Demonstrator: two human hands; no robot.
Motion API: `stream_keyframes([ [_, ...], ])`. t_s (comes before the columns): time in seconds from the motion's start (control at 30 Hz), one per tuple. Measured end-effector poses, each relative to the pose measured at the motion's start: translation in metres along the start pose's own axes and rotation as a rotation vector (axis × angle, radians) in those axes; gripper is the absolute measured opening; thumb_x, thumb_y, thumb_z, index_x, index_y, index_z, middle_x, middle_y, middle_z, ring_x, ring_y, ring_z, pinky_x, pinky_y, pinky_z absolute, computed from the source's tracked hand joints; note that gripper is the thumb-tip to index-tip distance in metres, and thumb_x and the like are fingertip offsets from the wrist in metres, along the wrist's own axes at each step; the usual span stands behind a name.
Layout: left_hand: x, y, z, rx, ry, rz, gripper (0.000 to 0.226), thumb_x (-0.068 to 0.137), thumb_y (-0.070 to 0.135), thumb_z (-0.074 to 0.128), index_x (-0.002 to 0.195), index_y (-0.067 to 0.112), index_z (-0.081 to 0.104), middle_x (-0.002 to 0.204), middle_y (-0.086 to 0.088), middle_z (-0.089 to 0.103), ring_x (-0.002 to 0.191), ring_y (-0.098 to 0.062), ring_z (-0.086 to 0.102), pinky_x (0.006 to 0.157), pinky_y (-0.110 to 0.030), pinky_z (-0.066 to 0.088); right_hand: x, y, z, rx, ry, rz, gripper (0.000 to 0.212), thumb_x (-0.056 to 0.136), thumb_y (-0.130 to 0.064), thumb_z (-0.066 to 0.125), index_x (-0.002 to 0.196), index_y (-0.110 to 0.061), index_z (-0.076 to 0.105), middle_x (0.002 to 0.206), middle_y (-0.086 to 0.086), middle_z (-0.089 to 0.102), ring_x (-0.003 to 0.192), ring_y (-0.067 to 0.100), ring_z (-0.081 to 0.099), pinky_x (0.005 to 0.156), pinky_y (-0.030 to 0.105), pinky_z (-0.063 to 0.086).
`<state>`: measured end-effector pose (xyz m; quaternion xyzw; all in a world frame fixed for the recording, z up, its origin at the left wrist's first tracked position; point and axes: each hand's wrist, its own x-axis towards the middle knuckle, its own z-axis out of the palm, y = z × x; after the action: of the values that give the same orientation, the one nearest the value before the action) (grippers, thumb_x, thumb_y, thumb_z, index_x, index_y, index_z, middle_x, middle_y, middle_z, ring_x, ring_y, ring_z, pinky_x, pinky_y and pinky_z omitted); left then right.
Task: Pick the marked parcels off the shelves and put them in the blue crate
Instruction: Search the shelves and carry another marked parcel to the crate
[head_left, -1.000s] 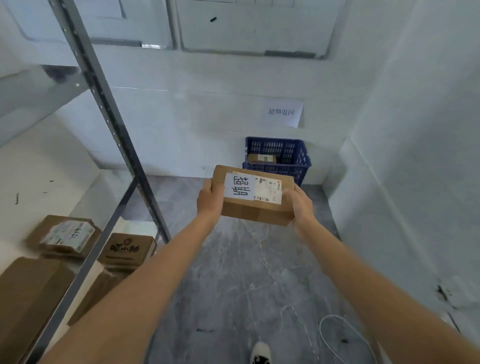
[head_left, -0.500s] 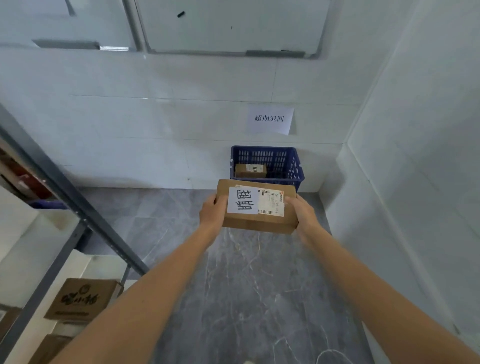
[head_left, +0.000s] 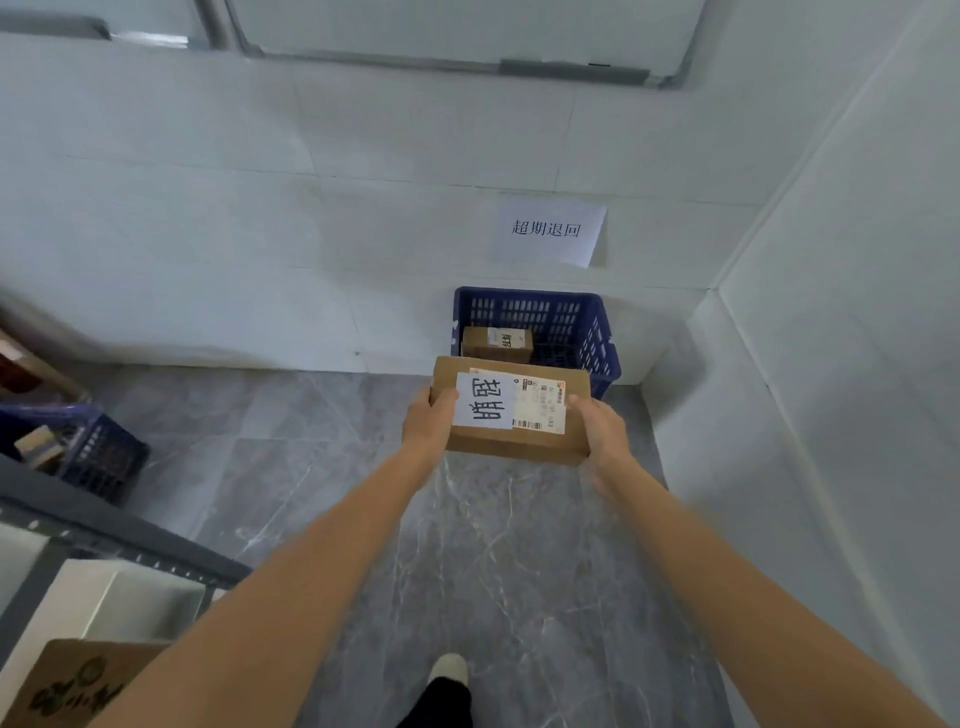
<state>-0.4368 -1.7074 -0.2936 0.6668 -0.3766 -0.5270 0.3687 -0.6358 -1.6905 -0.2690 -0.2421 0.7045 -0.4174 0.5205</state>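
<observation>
Marked parcel (head_left: 511, 410) clamped between left grip (head_left: 428, 423) and right grip (head_left: 600, 428) (one per end), before the blue crate (head_left: 597, 332)

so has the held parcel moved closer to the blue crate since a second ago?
Yes. The parcel, gripped by both hands, now overlaps the blue crate by the wall's near rim; earlier more of the crate showed beyond it.

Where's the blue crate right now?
The blue crate sits on the floor against the far wall, under the paper sign, just beyond the held parcel.
</observation>
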Motion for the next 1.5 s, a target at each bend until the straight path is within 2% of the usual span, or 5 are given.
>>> stream_keyframes([
  [0.13, 0.048, 0.000, 0.015, 0.012, -0.015, -0.046, 0.040, 0.092, 0.042, 0.041, 0.124, 0.022, 0.055, 0.113, -0.001, 0.067, 0.103, -0.020, 0.061, 0.090, -0.038, 0.050, 0.044, -0.008, 0.009, -0.046, 0.027, 0.046, 0.010, 0.092, -0.030, 0.060, 0.082, -0.030, 0.056, 0.101, -0.001, 0.063, 0.108, 0.024, 0.060, 0.101, 0.047, 0.049],
  [0.43, 0.149, 0.022, 0.075, 0.022, -0.063, -0.103, 0.034, 0.099, 0.037, 0.041, 0.119, 0.017, 0.059, 0.108, 0.000, 0.070, 0.099, -0.017, 0.064, 0.066, -0.023, 0.046, 0.161, -0.036, 0.008, -0.068, 0.026, 0.022, 0.033, 0.096, -0.030, 0.057, 0.126, -0.020, 0.060, 0.114, 0.000, 0.066, 0.087, 0.006, 0.059, 0.066, 0.023, 0.046],
  [0.97, 0.340, 0.073, 0.158, -0.001, 0.066, -0.303, 0.029, 0.100, 0.031, 0.042, 0.123, 0.016, 0.051, 0.104, -0.002, 0.067, 0.086, -0.014, 0.062, 0.060, -0.022, 0.045, 0.385, -0.093, 0.036, -0.111, -0.089, 0.187, 0.026, 0.099, -0.028, 0.053, 0.123, -0.020, 0.060, 0.100, -0.005, 0.069, 0.090, 0.011, 0.065, 0.065, 0.024, 0.050],
  [1.17, 0.427, 0.048, 0.177, 0.037, 0.044, -0.384, 0.039, 0.098, 0.035, 0.045, 0.132, 0.016, 0.049, 0.110, -0.004, 0.067, 0.098, -0.021, 0.063, 0.087, -0.038, 0.054, 0.473, -0.067, 0.057, -0.125, -0.086, 0.241, 0.027, 0.098, -0.030, 0.054, 0.121, -0.023, 0.064, 0.111, -0.001, 0.071, 0.094, 0.013, 0.065, 0.070, 0.025, 0.050],
  [1.5, 0.565, -0.066, 0.222, 0.170, 0.021, -0.458, 0.034, 0.098, 0.036, 0.044, 0.125, 0.015, 0.050, 0.111, 0.001, 0.061, 0.090, -0.015, 0.057, 0.080, -0.030, 0.041, 0.646, 0.046, 0.092, -0.106, -0.035, 0.457, 0.062, 0.093, -0.064, 0.037, 0.138, -0.024, 0.054, 0.140, 0.003, 0.056, 0.127, 0.025, 0.052, 0.111, 0.049, 0.038],
])
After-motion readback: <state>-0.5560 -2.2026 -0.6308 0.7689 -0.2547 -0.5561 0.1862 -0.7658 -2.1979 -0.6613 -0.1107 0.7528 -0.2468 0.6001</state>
